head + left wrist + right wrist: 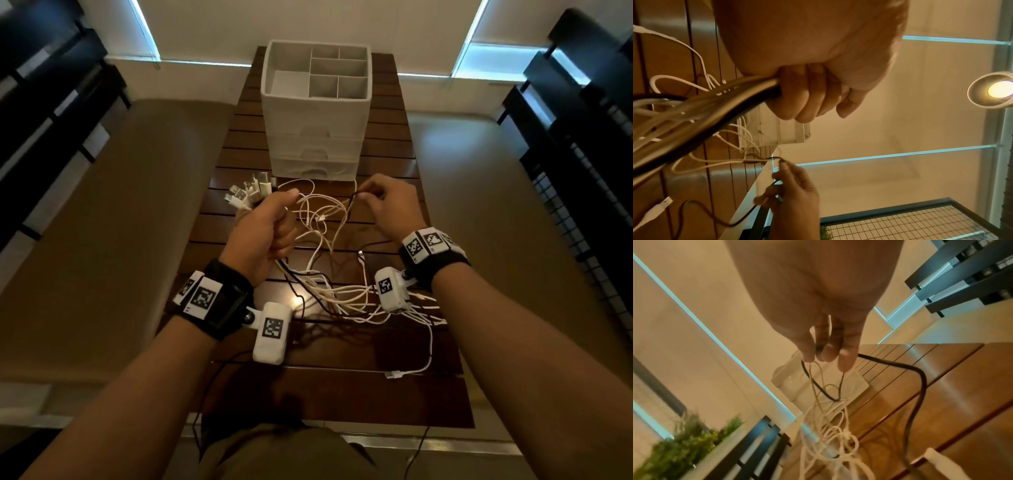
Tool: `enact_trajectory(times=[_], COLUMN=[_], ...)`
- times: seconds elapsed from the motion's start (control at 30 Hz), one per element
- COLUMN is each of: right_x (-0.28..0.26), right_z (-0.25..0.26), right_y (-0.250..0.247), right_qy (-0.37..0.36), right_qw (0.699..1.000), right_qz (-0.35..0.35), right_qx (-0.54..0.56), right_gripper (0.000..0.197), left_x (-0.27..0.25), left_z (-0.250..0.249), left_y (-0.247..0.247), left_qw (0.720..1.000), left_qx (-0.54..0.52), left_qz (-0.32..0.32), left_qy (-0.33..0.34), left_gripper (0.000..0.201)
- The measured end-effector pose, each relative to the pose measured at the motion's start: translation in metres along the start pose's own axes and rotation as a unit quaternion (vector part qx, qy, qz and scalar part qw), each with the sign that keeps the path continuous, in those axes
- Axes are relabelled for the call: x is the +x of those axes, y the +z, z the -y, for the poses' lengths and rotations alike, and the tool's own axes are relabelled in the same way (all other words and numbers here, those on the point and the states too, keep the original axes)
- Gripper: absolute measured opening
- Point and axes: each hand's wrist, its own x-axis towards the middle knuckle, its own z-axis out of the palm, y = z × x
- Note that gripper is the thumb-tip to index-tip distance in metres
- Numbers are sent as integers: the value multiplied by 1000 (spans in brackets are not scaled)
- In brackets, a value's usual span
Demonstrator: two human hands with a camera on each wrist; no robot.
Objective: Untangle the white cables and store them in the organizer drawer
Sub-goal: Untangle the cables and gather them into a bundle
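My left hand (270, 222) grips a bundle of white cables (322, 222) in its fist, and their plug ends (246, 195) fan out past it at the upper left. In the left wrist view the curled fingers (803, 97) close round the bundle (715, 104). My right hand (380, 202) pinches a thin black cable (352, 202) lifted out of the tangle; the fingertips (826, 352) hold it, with a white loop (818, 378) hanging just below. The white organizer (315, 113) stands behind the hands, its drawers closed. More cable loops (346, 298) lie on the table under my wrists.
The slatted wooden table (394, 144) is narrow. One loose white plug (394, 374) lies near the front right. Dark chairs (582, 137) stand on both sides. A green plant (684, 443) is on the floor side, and a ceiling lamp (999, 89) shows in the left wrist view.
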Motion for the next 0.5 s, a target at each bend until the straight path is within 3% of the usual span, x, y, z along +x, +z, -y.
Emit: enact_trajectory(times=[0.1, 0.13, 0.23, 0.33, 0.37, 0.47, 0.5], right_x=[6, 9, 7, 8, 9, 2, 0], right_z=[20, 23, 31, 39, 40, 43, 41], right_y=[-13, -15, -14, -17, -18, -19, -19], right_qy=[2, 2, -14, 18, 35, 51, 59], right_qw=[991, 991, 998, 993, 987, 989, 988], right_qz=[-71, -57, 67, -11, -13, 38, 17], right_qx=[110, 121, 12, 120, 159, 136, 145], right_gripper=[6, 5, 3, 7, 7, 6, 5], left_x=[2, 2, 3, 4, 4, 3, 4], left_z=[3, 3, 4, 4, 4, 4, 3], left_y=[4, 5, 4, 3, 3, 2, 2], left_qw=[1000, 1000, 1000, 1000, 1000, 1000, 1000], left_qx=[3, 2, 3, -2, -2, -4, -9], left_qz=[3, 0, -2, -5, -10, -10, -8], left_qy=[1, 1, 1, 5, 4, 0, -2], left_gripper=[54, 54, 52, 51, 51, 50, 49])
